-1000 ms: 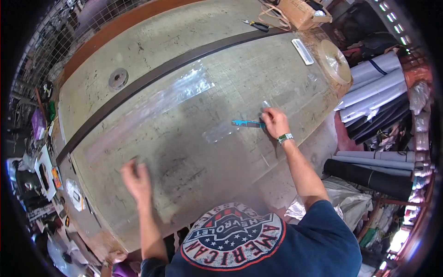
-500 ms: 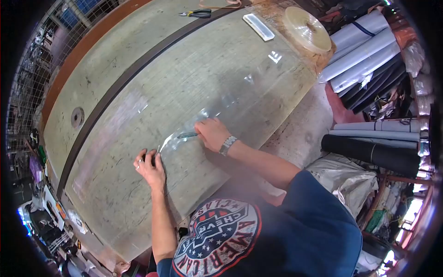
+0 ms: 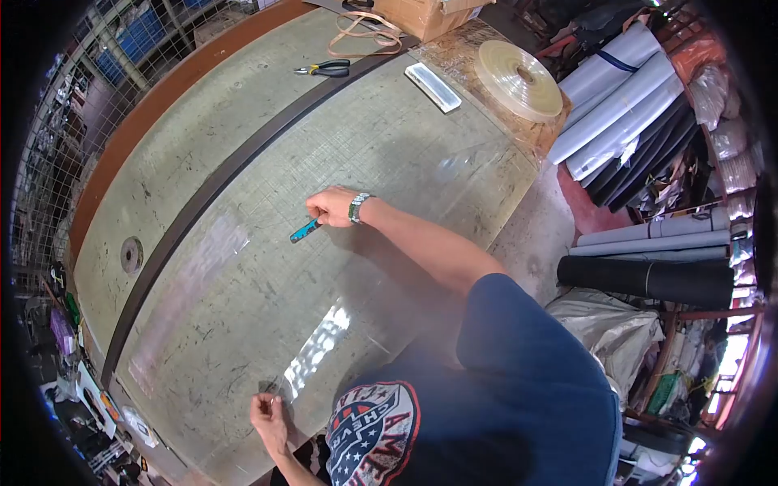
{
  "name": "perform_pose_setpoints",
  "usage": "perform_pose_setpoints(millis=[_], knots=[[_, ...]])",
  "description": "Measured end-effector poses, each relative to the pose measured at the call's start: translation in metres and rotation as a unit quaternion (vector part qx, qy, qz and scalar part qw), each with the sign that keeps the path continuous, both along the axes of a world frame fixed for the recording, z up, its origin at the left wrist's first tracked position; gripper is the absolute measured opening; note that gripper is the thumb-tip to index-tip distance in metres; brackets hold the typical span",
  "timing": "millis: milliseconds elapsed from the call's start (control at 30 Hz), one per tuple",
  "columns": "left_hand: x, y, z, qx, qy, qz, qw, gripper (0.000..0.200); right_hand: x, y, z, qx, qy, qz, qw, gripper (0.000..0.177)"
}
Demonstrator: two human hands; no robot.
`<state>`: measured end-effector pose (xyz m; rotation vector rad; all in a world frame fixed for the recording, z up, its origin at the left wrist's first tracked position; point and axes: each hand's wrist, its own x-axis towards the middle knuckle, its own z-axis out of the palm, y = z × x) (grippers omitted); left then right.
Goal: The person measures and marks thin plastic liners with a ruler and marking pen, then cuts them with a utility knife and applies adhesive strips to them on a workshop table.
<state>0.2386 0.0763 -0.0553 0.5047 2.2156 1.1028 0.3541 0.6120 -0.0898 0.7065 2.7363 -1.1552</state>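
Observation:
My right hand (image 3: 334, 204), with a metal watch at its wrist, is closed around a teal cutter (image 3: 305, 231) above the middle of the table (image 3: 243, 324). The cutter points down to the left. Near the table's front edge, my left hand (image 3: 267, 411) has its fingers pinched together at the lower end of a clear plastic sheet (image 3: 318, 347). What lies between those fingers is too small to tell. Bright reflections show on the sheet. A second clear strip (image 3: 190, 292) lies further left on the table.
A dark metal bar (image 3: 215, 182) crosses the table, with pliers (image 3: 326, 69) and a round metal disc (image 3: 132, 254) beyond it. A white tray (image 3: 433, 87), a roll of clear strip (image 3: 520, 79) and a cardboard box (image 3: 421, 16) sit at the far end. Rolled sheets (image 3: 620, 105) stand right.
My right hand has moved up and left with the cutter, which now points down. My left hand has moved down toward the front edge, its fingers drawn together. The sheet's reflections have shifted.

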Motion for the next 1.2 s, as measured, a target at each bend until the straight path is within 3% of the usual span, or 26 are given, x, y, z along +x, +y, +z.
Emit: perform_pose_setpoints(millis=[100, 133, 200, 267, 333, 400, 467, 500, 600, 700, 800, 967, 1133, 1167, 1200], knots=[[-0.018, -0.031, 0.02, 0.008, -0.003, 0.026, 1.0, 0.019, 0.002, -0.039, -0.002, 0.311, 0.158, -0.008, 0.937, 0.022], [-0.02, -0.032, 0.037, 0.029, 0.013, 0.029, 0.999, 0.021, -0.001, -0.063, 0.006, 0.254, 0.174, -0.008, 0.951, 0.027], [-0.043, -0.072, 0.026, 0.069, -0.004, 0.05, 0.996, 0.03, -0.01, -0.134, 0.034, 0.118, 0.193, 0.009, 0.974, 0.043], [-0.061, -0.092, 0.057, 0.05, -0.06, 0.071, 0.994, 0.047, -0.027, -0.217, 0.041, -0.002, 0.186, 0.136, 0.973, 0.059], [-0.082, -0.115, 0.066, 0.189, -0.092, 0.049, 0.977, 0.045, -0.044, -0.302, 0.053, -0.162, 0.199, 0.226, 0.94, 0.087], [-0.095, -0.126, 0.076, 0.322, -0.099, 0.041, 0.941, 0.043, -0.052, -0.361, 0.06, -0.267, 0.209, 0.265, 0.903, 0.08], [-0.136, -0.141, 0.059, 0.466, -0.147, -0.083, 0.869, 0.045, -0.053, -0.368, 0.088, -0.23, 0.126, 0.273, 0.926, 0.067], [-0.149, -0.151, 0.06, 0.484, -0.16, -0.088, 0.856, 0.046, -0.05, -0.368, 0.097, -0.211, 0.084, 0.274, 0.935, 0.061], [-0.171, -0.192, 0.052, 0.438, -0.182, 0.002, 0.88, 0.048, -0.036, -0.362, 0.071, -0.08, 0.056, 0.234, 0.967, 0.043], [-0.182, -0.236, 0.035, 0.349, -0.21, 0.086, 0.909, 0.05, -0.009, -0.348, 0.076, -0.03, 0.054, 0.175, 0.983, 0.031], [-0.187, -0.276, 0.015, 0.246, -0.239, 0.139, 0.929, 0.052, -0.002, -0.352, 0.065, 0.076, 0.015, 0.154, 0.985, 0.027], [-0.2, -0.311, -0.002, 0.082, -0.201, 0.152, 0.964, 0.047, -0.004, -0.36, 0.051, 0.078, -0.031, 0.161, 0.983, 0.016], [-0.205, -0.267, -0.027, -0.089, -0.104, 0.144, 0.98, 0.028, -0.004, -0.37, 0.024, 0.082, -0.052, 0.141, 0.985, 0.021], [-0.194, -0.242, -0.026, -0.087, 0.105, 0.064, 0.989, 0.031, -0.004, -0.372, 0.02, 0.087, -0.046, 0.142, 0.985, 0.022], [-0.183, -0.217, -0.026, -0.116, 0.335, 0.021, 0.935, 0.034, -0.005, -0.373, 0.021, 0.082, -0.046, 0.136, 0.986, 0.023]])
